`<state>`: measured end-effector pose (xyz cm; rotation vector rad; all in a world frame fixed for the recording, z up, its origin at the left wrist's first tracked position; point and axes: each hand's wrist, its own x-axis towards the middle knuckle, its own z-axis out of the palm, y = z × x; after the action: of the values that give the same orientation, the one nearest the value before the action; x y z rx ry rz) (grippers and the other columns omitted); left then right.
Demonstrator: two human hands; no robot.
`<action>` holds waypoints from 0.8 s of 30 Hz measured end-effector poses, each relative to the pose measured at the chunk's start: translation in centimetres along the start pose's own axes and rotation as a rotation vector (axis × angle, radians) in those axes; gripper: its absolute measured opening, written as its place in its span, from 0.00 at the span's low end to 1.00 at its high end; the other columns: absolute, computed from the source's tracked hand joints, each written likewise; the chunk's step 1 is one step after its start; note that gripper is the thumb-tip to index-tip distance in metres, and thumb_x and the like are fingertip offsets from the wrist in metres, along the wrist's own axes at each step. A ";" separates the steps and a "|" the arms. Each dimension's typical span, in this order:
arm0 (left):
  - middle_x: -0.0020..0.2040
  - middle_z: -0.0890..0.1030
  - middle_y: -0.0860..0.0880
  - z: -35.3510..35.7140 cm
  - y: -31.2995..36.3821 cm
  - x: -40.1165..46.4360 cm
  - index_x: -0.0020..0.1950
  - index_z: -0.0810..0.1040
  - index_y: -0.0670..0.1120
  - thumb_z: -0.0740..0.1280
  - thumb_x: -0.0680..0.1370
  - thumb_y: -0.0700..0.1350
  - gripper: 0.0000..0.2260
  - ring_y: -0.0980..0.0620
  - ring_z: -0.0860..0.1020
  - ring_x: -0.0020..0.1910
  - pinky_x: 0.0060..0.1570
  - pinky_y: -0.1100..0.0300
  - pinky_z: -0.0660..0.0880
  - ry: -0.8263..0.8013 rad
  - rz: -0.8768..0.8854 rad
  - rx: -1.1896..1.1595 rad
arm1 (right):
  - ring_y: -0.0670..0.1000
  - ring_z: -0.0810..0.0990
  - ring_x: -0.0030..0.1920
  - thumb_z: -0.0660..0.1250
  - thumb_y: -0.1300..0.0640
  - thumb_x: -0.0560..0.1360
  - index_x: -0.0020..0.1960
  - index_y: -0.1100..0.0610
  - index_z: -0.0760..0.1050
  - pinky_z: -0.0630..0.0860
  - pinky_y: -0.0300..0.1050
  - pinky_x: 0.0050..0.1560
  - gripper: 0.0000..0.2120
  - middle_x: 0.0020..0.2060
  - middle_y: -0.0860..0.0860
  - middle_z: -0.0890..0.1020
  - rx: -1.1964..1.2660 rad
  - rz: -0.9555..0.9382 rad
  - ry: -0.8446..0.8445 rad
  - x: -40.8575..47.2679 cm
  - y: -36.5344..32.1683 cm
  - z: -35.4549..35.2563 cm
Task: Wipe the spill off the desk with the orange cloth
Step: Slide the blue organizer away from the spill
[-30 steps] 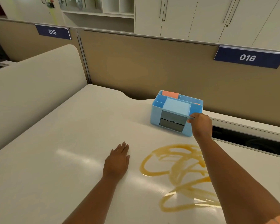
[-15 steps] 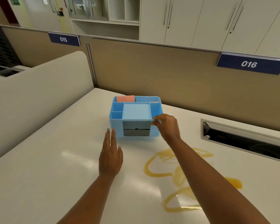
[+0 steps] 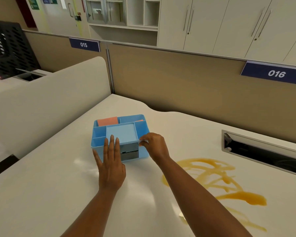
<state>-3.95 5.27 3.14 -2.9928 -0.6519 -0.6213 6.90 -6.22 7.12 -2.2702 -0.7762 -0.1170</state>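
Hands (image 3: 112, 161) flanking blue organizer (image 3: 99, 135)

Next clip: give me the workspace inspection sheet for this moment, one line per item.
Surface: white desk, glossy, with a brown-yellow spill smeared in loops on its right side.
Job's things: orange cloth stands in a rear compartment of the blue organizer; spill unwiped.
Clutter: nothing seen besides the organizer.
Hands: left hand open, fingers flat against the organizer's front; right hand pinching its right front rim.
Cables: nothing seen; an open cable slot is set into the desk at right.
Surroundings: beige partitions with signs 015 and 016, white cabinets behind, black perforated crate at far left.
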 end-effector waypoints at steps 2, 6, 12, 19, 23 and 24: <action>0.70 0.68 0.38 -0.1 -0.4 -0.2 0.70 0.64 0.39 0.72 0.63 0.34 0.36 0.37 0.65 0.70 0.63 0.30 0.61 -0.005 0.014 0.002 | 0.56 0.80 0.51 0.67 0.63 0.73 0.48 0.62 0.82 0.75 0.45 0.51 0.07 0.48 0.59 0.84 0.004 0.002 -0.003 -0.3 -0.4 0.6; 0.68 0.71 0.37 -0.1 -0.7 -0.5 0.69 0.66 0.39 0.72 0.62 0.34 0.36 0.36 0.67 0.69 0.63 0.31 0.62 0.001 0.036 -0.019 | 0.57 0.80 0.50 0.67 0.63 0.73 0.48 0.63 0.82 0.76 0.46 0.49 0.07 0.48 0.60 0.84 0.008 -0.001 -0.015 -0.8 -0.6 1.3; 0.71 0.67 0.38 -0.9 -0.5 -0.6 0.71 0.62 0.41 0.68 0.67 0.33 0.34 0.37 0.62 0.72 0.68 0.32 0.55 -0.036 0.019 -0.090 | 0.57 0.78 0.54 0.64 0.63 0.75 0.53 0.63 0.79 0.74 0.45 0.54 0.09 0.52 0.60 0.82 -0.007 0.036 -0.067 -0.9 -0.6 1.5; 0.78 0.48 0.45 -1.4 -0.7 -0.3 0.75 0.43 0.46 0.61 0.75 0.43 0.35 0.45 0.44 0.76 0.72 0.39 0.40 -0.197 0.014 -0.059 | 0.58 0.68 0.67 0.60 0.66 0.76 0.69 0.61 0.65 0.65 0.48 0.68 0.21 0.67 0.60 0.71 -0.192 -0.053 -0.123 -2.9 -1.2 1.3; 0.78 0.46 0.46 -1.9 -0.8 -0.2 0.74 0.43 0.46 0.61 0.74 0.43 0.35 0.45 0.44 0.76 0.72 0.38 0.42 -0.246 0.015 -0.044 | 0.54 0.62 0.72 0.58 0.66 0.77 0.73 0.58 0.58 0.58 0.44 0.72 0.25 0.72 0.55 0.65 -0.266 -0.021 -0.069 -5.0 -1.0 -0.3; 0.78 0.46 0.46 -2.0 -1.0 -0.2 0.74 0.42 0.46 0.61 0.74 0.43 0.35 0.45 0.44 0.76 0.72 0.38 0.42 -0.254 0.018 -0.040 | 0.54 0.62 0.72 0.57 0.66 0.78 0.73 0.57 0.58 0.59 0.45 0.72 0.24 0.72 0.55 0.65 -0.278 0.001 -0.059 -5.6 -0.8 -1.0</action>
<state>-5.26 5.86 4.83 -3.1408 -0.6280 -0.2564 2.08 -9.23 6.66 -2.5461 -0.8330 -0.1670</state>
